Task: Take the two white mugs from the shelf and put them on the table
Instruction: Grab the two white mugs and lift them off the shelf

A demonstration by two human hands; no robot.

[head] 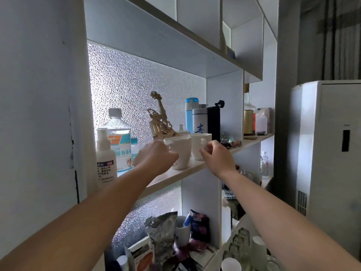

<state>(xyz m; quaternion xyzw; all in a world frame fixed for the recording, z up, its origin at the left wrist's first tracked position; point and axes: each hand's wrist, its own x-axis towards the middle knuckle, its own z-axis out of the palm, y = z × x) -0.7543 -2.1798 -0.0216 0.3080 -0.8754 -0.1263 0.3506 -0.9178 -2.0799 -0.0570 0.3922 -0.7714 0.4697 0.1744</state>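
Note:
Two white mugs stand side by side near the front edge of the shelf board (187,170). The nearer, dimpled mug (180,152) has my left hand (156,159) closed against its left side, where its handle is hidden. Behind and right of it, the smoother mug (197,146) has my right hand (216,157) closed around its handle. Both mugs rest upright on the board. No table is in view.
On the same shelf stand a white spray bottle (105,159), a large clear disinfectant bottle (118,137), a gold violin ornament (162,120), and blue, white and black flasks (199,122). Packets and cups crowd the shelf below (175,237). A white appliance (330,145) stands at right.

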